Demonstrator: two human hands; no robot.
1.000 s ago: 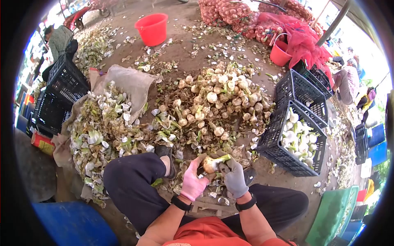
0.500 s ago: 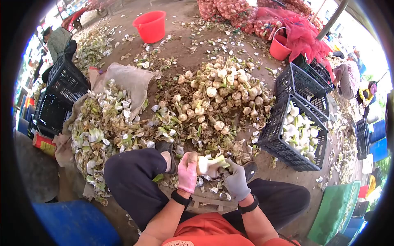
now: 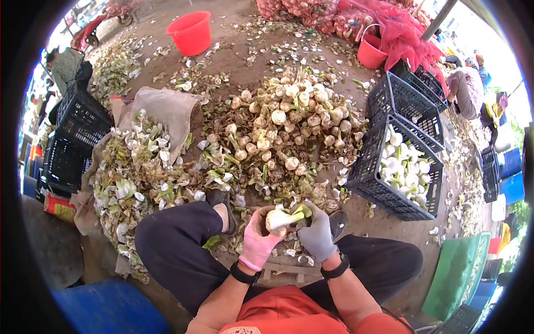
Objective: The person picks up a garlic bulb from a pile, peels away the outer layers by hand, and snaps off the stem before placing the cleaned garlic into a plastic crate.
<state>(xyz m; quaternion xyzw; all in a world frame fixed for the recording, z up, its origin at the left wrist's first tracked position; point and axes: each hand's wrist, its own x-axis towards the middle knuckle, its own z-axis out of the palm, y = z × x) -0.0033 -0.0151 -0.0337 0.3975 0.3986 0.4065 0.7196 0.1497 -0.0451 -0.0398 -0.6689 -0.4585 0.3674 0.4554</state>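
Between my knees I hold one garlic bulb (image 3: 276,220) with a green stem, its pale side facing up. My left hand (image 3: 260,243), in a pink glove, is closed round the bulb end. The stem is gripped by my right hand (image 3: 317,232), in a grey glove; part of the stem is hidden by its fingers. In front of my feet lies a heap of unpeeled garlic (image 3: 303,114) with dirty skins and stems. To the right, a black plastic crate (image 3: 361,178) contains clean white garlic bulbs (image 3: 409,173).
Peeled skins pile up on sacking (image 3: 167,108) at left. Another black crate (image 3: 392,97) stands behind the filled one. A red bucket (image 3: 190,36) is at the back, with red net sacks (image 3: 317,16) beyond. Other people (image 3: 466,92) sit at both sides.
The bulb has turned in my hands, and its stem now angles up to the right. My left hand has shifted slightly. The view has moved a little, with the surroundings shifting left.
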